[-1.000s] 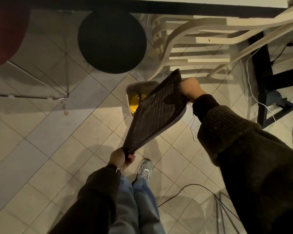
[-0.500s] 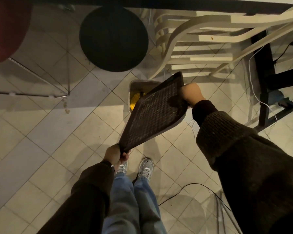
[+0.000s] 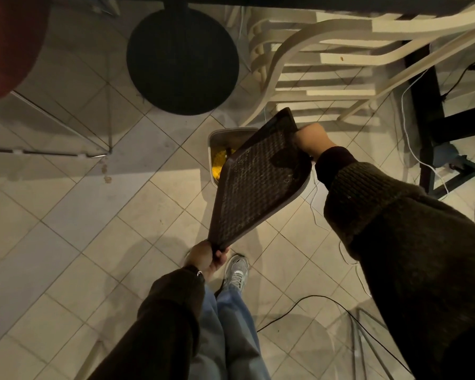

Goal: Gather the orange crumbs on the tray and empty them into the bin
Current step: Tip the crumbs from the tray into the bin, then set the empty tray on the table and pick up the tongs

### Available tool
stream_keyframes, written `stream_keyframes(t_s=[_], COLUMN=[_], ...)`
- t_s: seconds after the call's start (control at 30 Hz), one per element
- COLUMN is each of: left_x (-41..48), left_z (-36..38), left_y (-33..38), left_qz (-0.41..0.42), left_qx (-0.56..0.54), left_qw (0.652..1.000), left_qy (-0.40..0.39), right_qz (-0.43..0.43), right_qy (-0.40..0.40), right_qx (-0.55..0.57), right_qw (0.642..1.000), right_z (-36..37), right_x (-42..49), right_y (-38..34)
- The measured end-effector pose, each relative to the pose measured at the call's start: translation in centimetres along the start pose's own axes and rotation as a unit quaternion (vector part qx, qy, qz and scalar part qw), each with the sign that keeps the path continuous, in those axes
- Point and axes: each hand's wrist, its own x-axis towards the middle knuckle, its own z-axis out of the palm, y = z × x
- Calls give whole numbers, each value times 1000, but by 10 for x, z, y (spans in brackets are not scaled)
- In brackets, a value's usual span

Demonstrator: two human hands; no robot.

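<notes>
Over the bin (image 3: pixel 211 149): my left hand (image 3: pixel 203 257) and right hand (image 3: pixel 311 139) gripped the tilted tray (image 3: pixel 258 187).
Done: orange crumbs (image 3: pixel 217 168) lay inside.
Left: stray specks, I judged.

floor (image 3: pixel 66 270): beige tiles, laid diagonal to the view, grey strip at left
black disc (image 3: pixel 181 58): round, top centre; stool seat or base, can't tell
chair (image 3: pixel 327 61): cream bentwood frame with slats, top right
red object (image 3: pixel 8 42): rounded, top-left corner, cut off by the frame
black frame (image 3: pixel 428 105): dark leg with foot bar, right of chair
white cable (image 3: pixel 402 113): on floor beside black frame
black cable (image 3: pixel 316 296): arcs across tiles, lower right
sneaker (image 3: pixel 237 270): grey, on tiles
jeans (image 3: pixel 231 338): blue, bottom centre
</notes>
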Motion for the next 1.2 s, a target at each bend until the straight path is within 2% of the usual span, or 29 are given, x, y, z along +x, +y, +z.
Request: stream_keyframes(t_s=[0.2,0.33,0.47,0.7,0.87,1.0,1.2], left_x=[-18,-62,-140,-301,-389,-430,-451], left_z=[-5,-18,-31,-55,-61,-59,-45], left_y=[7,16,33,37,25,28,53], left_qz=[50,124,206,255,299,348,443], left_qx=[28,145,210,338,320,268,142], left_qw=[998,980,953,900,891,892,881], left_qy=[35,55,76,100,115,105,90], right_qz=[-17,6,49,51,27,-34,-141], right_qy=[-9,3,-18,-10,-15,5,64], right_qx=[5,83,156,267,330,372,463], right_qw=[1000,997,986,962,944,928,873], right_z=[-3,-17,-43,-94,-127,-147,-168], right_x=[-21,-61,-149,-331,-410,-437,-448], right_y=[12,38,61,67,60,47,2])
